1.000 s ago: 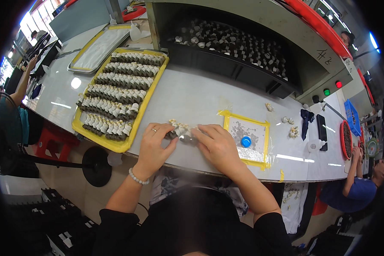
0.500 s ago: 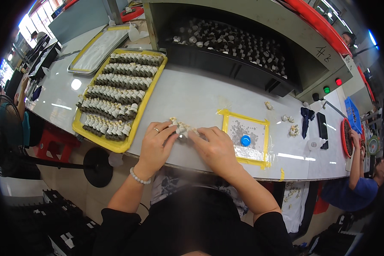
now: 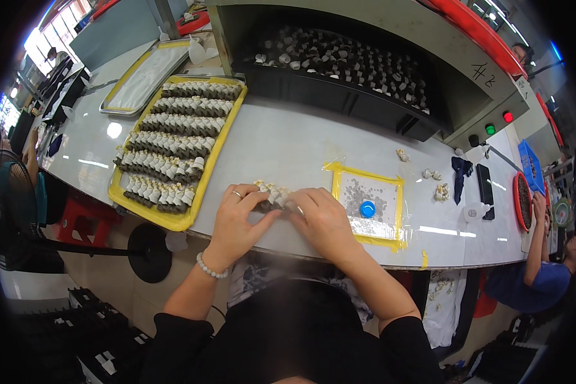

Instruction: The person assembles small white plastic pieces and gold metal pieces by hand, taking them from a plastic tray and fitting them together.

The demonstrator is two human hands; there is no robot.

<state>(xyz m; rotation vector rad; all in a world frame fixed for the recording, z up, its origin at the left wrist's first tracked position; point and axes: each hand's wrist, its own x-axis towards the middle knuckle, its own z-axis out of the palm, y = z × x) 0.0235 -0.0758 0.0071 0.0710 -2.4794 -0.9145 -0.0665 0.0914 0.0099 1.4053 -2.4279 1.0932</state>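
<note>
A short row of small white-topped, grey-bottomed pieces with yellowish tips (image 3: 274, 194) lies on the white table in front of me. My left hand (image 3: 237, 217) grips its left end, fingertips behind and thumb in front. At the other end, the fingers of my right hand (image 3: 323, 221) press against the row and hide part of it. Just left of my hands, a yellow-rimmed tray (image 3: 187, 221) holds several rows of the same kind of pieces. A blue round cap (image 3: 367, 208) sits right of my right hand, inside a yellow-taped square (image 3: 400, 214) with grey spots.
Ahead stands a machine housing with a black bin (image 3: 339, 96) full of similar pieces. Loose pieces (image 3: 441, 192), a dark cloth (image 3: 461, 179), a phone (image 3: 485, 192) and a white bottle (image 3: 473, 212) lie to the right. A second tray (image 3: 144, 77) is far left. A co-worker (image 3: 531, 281) sits at right.
My left thumb has dropped lower and toward the middle along the row. The right fingers have shifted slightly; both hands stay at the row.
</note>
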